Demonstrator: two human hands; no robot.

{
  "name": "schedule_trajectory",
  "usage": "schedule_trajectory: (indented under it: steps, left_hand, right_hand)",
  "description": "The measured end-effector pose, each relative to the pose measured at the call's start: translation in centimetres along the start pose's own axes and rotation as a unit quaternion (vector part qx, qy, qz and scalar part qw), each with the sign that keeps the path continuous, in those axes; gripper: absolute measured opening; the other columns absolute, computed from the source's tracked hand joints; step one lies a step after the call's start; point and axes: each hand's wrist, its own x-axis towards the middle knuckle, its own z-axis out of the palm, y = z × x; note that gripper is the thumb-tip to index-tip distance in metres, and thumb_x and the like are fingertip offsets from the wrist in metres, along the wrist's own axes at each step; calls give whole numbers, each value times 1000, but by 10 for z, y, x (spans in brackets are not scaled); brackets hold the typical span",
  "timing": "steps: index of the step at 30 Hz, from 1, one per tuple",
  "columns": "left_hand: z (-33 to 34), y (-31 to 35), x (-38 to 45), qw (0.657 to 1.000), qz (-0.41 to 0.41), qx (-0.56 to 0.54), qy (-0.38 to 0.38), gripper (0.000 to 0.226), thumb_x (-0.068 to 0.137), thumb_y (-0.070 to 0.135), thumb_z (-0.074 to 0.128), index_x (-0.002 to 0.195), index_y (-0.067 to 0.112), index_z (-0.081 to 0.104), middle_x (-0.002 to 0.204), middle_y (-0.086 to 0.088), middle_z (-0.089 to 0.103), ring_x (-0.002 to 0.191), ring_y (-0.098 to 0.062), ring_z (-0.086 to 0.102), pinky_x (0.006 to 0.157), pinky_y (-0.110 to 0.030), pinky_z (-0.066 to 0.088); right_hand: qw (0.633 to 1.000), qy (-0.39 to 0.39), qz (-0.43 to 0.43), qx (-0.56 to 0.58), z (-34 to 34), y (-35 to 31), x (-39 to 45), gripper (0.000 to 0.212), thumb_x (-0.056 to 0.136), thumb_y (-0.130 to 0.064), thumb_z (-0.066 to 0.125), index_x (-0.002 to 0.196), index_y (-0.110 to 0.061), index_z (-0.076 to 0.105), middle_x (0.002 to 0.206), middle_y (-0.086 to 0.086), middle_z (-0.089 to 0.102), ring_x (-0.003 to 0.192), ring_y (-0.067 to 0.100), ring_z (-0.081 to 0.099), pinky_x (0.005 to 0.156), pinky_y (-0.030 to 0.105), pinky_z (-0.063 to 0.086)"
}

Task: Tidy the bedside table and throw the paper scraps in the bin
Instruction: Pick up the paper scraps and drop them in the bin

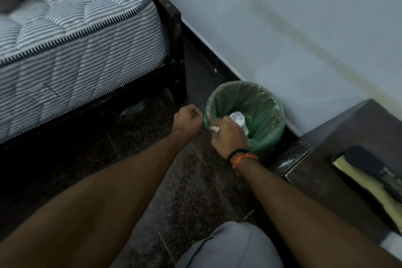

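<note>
While the whole head view is soft with motion blur, several details stay unreadable: the dark object (369, 172) lying on the yellowish pad (361, 183) on the bedside table (322, 159) cannot be identified, and the table itself is cut off by the right frame edge. Under the bed frame (174, 35) a pale shape on the floor is too dim to name. The striped mattress (76, 35) runs out of frame at left, and a grey pillow or cloth at top left is only partly seen.

Right hand (228, 135): fingers curled around crumpled white paper scraps (238, 118), held over the near rim of the bin (276, 111). A second small white bit shows at the thumb side; whether it is the same wad or a separate scrap cannot be told. Black and orange wristbands (241, 158) circle this wrist.

Left hand (188, 116): clenched into a loose fist just left of the bin, apart from its rim; nothing visible inside it.

Bin: small, round, lined with a translucent green bag folded over the rim, standing on the dark speckled floor (152, 180) against the pale wall (282, 28), between bed frame and bedside table. Bin's bottom is hidden by the hand and paper.

Grey trouser knee (230, 246) at bottom centre, cropped.
</note>
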Motion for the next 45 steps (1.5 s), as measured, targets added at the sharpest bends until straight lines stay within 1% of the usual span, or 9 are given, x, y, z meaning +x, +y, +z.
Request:
schedule_trajectory:
  steps: [4,9,14,20,26,29,34,39,45]
  left_hand:
    - [14,30,7,991,-36,-114,-63,18,69,14,71,86,18,66,80,-6,70,73,-22,68,73,-31,59]
    - [37,39,13,974,-51,-164,-148,65,60,8,58,123,22,57,112,-18,64,85,-34,71,77,-49,61]
    - [34,69,-16,984,-35,-105,-143,23,71,5,54,83,24,60,105,-26,66,84,-42,70,68,-53,61]
    - [40,113,-58,985,63,-22,-159,22,66,21,50,86,27,55,95,-12,71,86,-34,69,79,-50,59]
    - [56,193,-150,966,203,23,-161,29,85,7,54,114,9,59,106,-12,67,97,-27,61,75,-28,44]
    - [68,215,-188,948,259,24,-183,33,83,6,57,116,7,55,109,-15,65,98,-29,62,81,-36,53]
    - [84,233,-231,916,352,71,-178,19,76,8,56,94,10,48,95,-14,59,89,-32,58,73,-42,49]
    - [102,228,-258,885,425,86,-168,26,76,4,58,102,6,56,101,-12,62,94,-31,60,79,-43,52]
    - [117,224,-257,882,442,49,-154,31,79,27,67,103,12,54,100,-6,62,91,-25,62,75,-46,56]
  right_hand:
    - [995,25,95,-24,-29,10,23,28,87,-15,62,114,-13,67,113,17,60,104,39,59,86,44,50]
    - [987,27,157,1,-62,25,23,58,85,-7,61,141,-17,49,128,14,61,119,33,56,96,39,48]
    - [987,62,146,-4,-102,31,-2,44,85,-5,57,129,-12,62,129,14,62,119,32,55,97,37,45]
    - [980,133,149,-25,-166,40,-56,33,88,-8,55,118,-14,68,122,10,66,112,31,60,96,40,49]
    - [962,229,146,-14,-235,60,-143,25,91,-9,54,108,-15,71,112,6,68,102,25,63,86,34,49]
    - [944,277,178,12,-260,75,-187,22,90,-7,55,103,-14,72,108,5,69,99,22,64,83,29,48]
    - [916,315,242,56,-281,114,-258,21,87,-6,56,95,-16,73,106,3,72,94,23,68,84,43,56]
    - [896,325,293,73,-274,149,-313,18,89,-8,58,93,-18,73,103,3,72,89,25,69,78,44,57]
    - [899,296,320,36,-259,170,-348,12,86,-10,65,86,-18,75,87,0,74,81,19,67,62,9,35]
